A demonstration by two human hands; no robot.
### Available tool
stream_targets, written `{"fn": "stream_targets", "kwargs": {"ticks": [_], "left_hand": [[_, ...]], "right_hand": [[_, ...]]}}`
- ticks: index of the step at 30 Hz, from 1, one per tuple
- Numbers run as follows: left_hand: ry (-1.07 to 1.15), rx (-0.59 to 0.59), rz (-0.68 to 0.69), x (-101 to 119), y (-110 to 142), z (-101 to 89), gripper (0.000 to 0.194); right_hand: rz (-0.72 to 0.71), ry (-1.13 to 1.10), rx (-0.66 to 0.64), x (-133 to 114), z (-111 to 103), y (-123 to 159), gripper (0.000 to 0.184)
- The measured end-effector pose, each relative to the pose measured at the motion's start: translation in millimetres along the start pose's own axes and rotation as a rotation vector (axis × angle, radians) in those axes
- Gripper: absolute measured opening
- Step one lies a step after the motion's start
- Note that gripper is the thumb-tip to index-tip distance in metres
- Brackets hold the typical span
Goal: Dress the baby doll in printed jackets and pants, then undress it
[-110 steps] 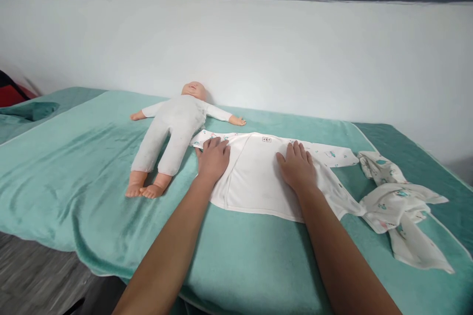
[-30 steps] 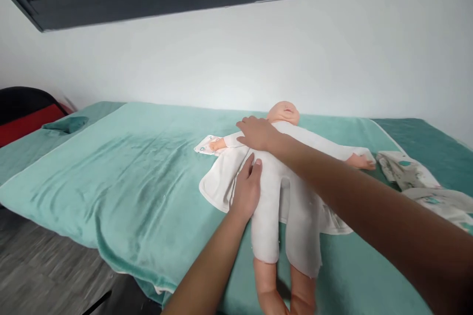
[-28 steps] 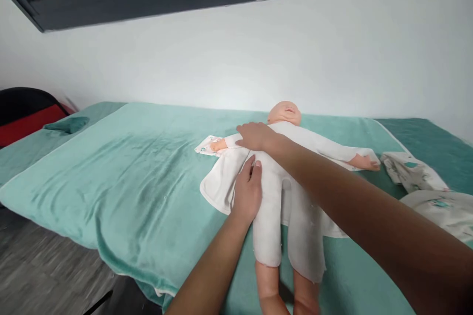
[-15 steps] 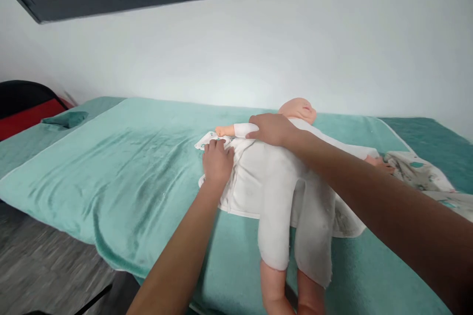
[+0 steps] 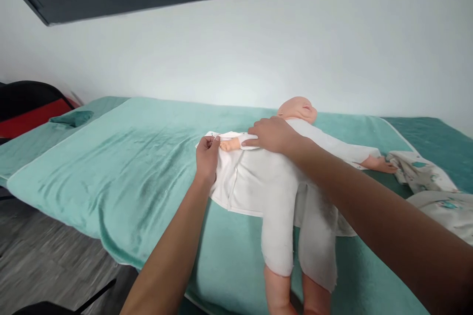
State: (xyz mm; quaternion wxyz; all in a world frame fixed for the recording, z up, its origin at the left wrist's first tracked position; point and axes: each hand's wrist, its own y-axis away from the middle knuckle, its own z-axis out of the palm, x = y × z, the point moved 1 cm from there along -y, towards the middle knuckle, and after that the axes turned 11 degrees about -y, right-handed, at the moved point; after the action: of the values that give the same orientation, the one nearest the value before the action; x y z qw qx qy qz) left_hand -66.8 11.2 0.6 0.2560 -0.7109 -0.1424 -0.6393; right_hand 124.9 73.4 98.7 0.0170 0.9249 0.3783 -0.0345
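Note:
A baby doll (image 5: 284,192) in a white bodysuit lies on its back on a white baby shirt (image 5: 229,187) spread over the teal blanket (image 5: 121,157). My left hand (image 5: 207,157) is closed, pinching the shirt's left sleeve opening beside the doll's small hand (image 5: 229,145). My right hand (image 5: 271,134) reaches across and grips the doll's upper arm near the shoulder, fingers curled over it. The doll's head (image 5: 297,108) points toward the wall. Its other arm stretches right, and its bare legs reach the near edge.
A crumpled patterned garment (image 5: 428,182) lies at the right on the blanket. A small folded teal cloth (image 5: 72,118) sits far left. A red and black seat (image 5: 25,113) stands beyond it. The white wall runs behind, and grey floor (image 5: 44,266) shows below the near edge.
The doll moved from the left side onto the spread shirt. In the last second my left hand slid from the doll's side up to the sleeve end and pinched it; the doll's arm shifted.

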Motion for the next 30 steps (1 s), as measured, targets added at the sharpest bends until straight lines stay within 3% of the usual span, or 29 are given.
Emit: {"fn": "stream_targets", "kwargs": {"ticks": [3, 6, 12, 17, 22, 27, 30], "left_hand": [[-0.018, -0.011, 0.095, 9.0, 11.3, 3.8, 0.022], [0.007, -0.147, 0.118, 17.9, 22.6, 12.7, 0.02], [0.204, -0.277, -0.051, 31.3, 36.4, 35.5, 0.02], [0.297, -0.358, -0.109, 48.5, 50.7, 55.2, 0.018], [0.421, -0.433, -0.179, 52.6, 58.4, 62.1, 0.018], [0.38, -0.5, -0.172, 37.8, 58.7, 54.7, 0.024], [0.336, -0.457, -0.145, 31.9, 58.6, 53.1, 0.026]], "right_hand": [[0.029, 0.019, -0.026, -4.3, 1.9, -3.4, 0.051], [0.038, 0.031, -0.04, -6.7, 4.4, -6.2, 0.045], [0.048, 0.053, -0.035, -9.2, 8.4, -9.0, 0.045], [0.086, 0.062, -0.027, -12.7, 7.0, -6.8, 0.021], [0.136, 0.023, 0.009, -16.0, 5.2, -5.0, 0.015], [0.13, -0.095, 0.155, -8.2, 5.0, 9.6, 0.023], [0.217, -0.284, 0.438, 4.9, 7.4, 41.0, 0.032]]}}
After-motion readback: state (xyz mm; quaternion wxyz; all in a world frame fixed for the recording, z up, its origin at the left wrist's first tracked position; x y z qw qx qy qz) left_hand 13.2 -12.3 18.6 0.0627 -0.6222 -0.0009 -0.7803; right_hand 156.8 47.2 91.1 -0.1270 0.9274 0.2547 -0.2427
